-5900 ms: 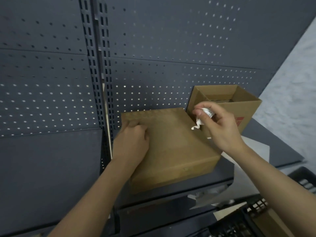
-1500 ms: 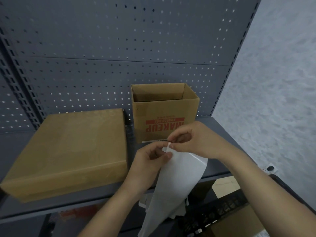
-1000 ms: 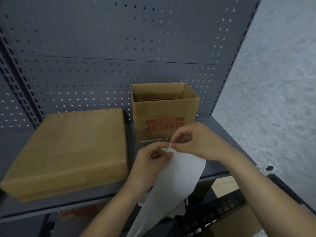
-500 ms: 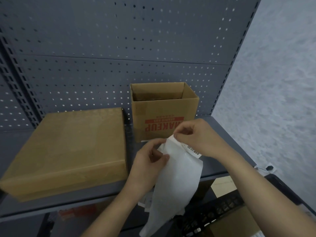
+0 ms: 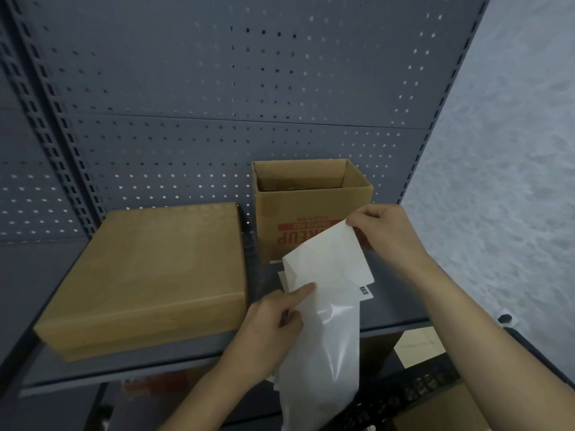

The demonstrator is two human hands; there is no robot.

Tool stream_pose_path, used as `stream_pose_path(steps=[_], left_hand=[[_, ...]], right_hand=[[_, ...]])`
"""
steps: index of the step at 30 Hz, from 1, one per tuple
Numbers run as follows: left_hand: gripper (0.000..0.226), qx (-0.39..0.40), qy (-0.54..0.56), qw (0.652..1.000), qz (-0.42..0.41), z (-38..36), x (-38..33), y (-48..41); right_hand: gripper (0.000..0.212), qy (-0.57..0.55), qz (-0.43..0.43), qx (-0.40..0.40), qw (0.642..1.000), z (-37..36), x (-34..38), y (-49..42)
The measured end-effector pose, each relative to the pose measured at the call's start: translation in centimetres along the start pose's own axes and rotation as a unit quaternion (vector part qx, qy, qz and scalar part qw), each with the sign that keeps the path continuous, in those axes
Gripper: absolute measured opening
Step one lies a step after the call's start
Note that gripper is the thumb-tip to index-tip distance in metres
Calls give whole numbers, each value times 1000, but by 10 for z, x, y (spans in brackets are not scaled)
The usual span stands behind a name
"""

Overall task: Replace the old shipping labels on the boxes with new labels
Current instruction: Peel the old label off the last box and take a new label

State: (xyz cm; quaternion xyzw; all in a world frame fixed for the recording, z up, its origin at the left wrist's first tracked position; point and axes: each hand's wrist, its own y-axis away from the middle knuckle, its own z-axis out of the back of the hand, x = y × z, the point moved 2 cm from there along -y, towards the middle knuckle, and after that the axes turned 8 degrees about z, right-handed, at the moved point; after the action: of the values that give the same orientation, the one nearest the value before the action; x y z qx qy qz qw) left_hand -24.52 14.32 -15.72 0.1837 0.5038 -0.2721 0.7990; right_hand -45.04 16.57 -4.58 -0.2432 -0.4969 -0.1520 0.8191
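A flat closed cardboard box (image 5: 146,275) lies on the grey shelf (image 5: 37,275) at the left. An open box (image 5: 311,206) with red print stands behind my hands at the right. My right hand (image 5: 382,231) pinches the top corner of a white label (image 5: 329,259), which is partly peeled away. My left hand (image 5: 273,318) pinches the glossy backing sheet (image 5: 323,353) that hangs down below the shelf edge. A barcode shows at the label's lower right corner.
A perforated grey back panel (image 5: 217,104) rises behind the boxes. A pale wall (image 5: 513,150) is to the right. Below the shelf sit a black crate (image 5: 413,396) and more cardboard (image 5: 417,346).
My right hand has pulled the label up and to the right, away from the backing sheet. The left hand has moved down along the backing. The boxes have not moved.
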Motion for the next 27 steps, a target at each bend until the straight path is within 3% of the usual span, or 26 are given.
stream_pose_path(steps=[8,17,19,22,24,27], left_hand=[[52,10,-13,1000,24,11,10,15],[39,71,-55,992,92,21,8,32],[18,88,-75,988,107,24,11,33],[18,105,-103,982,115,29,10,35],[35,115,-126,978,121,33,8,38],[40,118,-149,974,120,38,5,43]], right_hand=[[27,-47,10,-31,998,-4,18,-2],[17,-68,13,-38,997,-18,48,-2],[16,-78,6,-34,996,-23,54,-2],[18,-100,-2,-39,994,-28,62,-3],[18,-115,-1,-49,992,-30,68,-4],[12,-144,12,-62,988,-33,77,-7]])
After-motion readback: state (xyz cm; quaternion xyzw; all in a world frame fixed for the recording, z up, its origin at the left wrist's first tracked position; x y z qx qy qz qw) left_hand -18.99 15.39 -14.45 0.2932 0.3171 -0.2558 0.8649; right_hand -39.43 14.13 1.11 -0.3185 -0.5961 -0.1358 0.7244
